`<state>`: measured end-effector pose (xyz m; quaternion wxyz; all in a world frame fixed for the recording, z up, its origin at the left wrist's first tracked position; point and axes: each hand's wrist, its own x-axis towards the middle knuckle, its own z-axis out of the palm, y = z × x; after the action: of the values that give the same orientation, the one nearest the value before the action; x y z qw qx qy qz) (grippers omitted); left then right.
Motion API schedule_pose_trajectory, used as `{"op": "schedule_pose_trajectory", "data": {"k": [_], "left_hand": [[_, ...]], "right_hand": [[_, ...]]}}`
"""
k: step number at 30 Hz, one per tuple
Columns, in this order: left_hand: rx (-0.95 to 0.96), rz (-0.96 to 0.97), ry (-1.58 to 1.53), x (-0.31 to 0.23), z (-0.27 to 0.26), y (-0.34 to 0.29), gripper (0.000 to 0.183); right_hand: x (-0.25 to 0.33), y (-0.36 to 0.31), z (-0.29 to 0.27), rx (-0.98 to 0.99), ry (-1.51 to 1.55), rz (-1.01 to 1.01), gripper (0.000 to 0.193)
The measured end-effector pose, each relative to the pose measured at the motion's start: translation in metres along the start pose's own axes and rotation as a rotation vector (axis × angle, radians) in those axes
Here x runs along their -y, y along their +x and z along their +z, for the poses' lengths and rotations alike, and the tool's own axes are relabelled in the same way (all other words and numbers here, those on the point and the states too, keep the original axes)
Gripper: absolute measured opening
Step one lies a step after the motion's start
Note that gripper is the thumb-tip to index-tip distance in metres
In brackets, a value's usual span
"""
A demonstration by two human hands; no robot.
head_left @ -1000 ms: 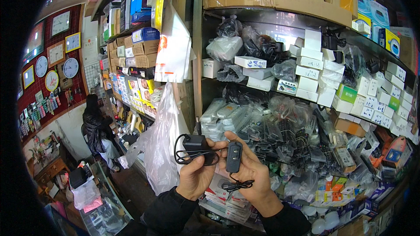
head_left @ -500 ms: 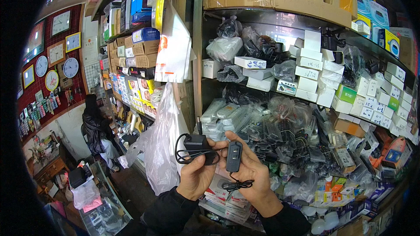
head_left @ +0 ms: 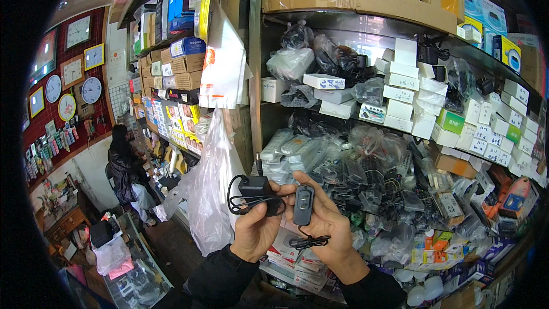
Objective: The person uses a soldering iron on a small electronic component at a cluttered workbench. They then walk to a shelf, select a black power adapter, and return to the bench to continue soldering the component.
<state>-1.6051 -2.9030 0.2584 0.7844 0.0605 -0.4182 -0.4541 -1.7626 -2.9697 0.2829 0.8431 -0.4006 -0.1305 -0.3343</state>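
Left hand (head_left: 260,232): gripped the black power adapter (head_left: 255,186), fingers curled under it, with its thin black cord (head_left: 243,205) looping out on the left.
Right hand (head_left: 327,230): pinched the black inline switch (head_left: 303,205) upright between thumb and fingers; a bundled stretch of cord (head_left: 307,242) hung just below it.
Where they were: adapter and switch sat side by side, nearly touching, held up in front of the crowded shelf (head_left: 366,123).
Step in hand: it read as looking the corded set over, both pieces raised for inspection.
Next move: probably called for steady grips and care that the loose loops did not snag.
Edges: bagged remotes (head_left: 297,151) lay just behind the adapter; a hanging plastic bag (head_left: 213,194) was close on the left.
Open room: mostly back toward the body, and left, where another person (head_left: 123,171) stood well apart down the aisle.
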Motion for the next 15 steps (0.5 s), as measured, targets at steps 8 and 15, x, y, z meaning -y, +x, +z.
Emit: {"op": "schedule_pose_trajectory", "data": {"k": [8,15], "left_hand": [[0.027,-0.025,-0.053,0.0001,-0.0005,0.0002,0.047],[0.004,-0.004,0.003,0.0031,0.004,0.0012,0.05]], "right_hand": [[-0.0027,0.0004,0.0023,-0.067,-0.036,-0.03,0.059],[0.0007,0.0003,-0.0046,0.024,-0.017,-0.023,0.061]]}}
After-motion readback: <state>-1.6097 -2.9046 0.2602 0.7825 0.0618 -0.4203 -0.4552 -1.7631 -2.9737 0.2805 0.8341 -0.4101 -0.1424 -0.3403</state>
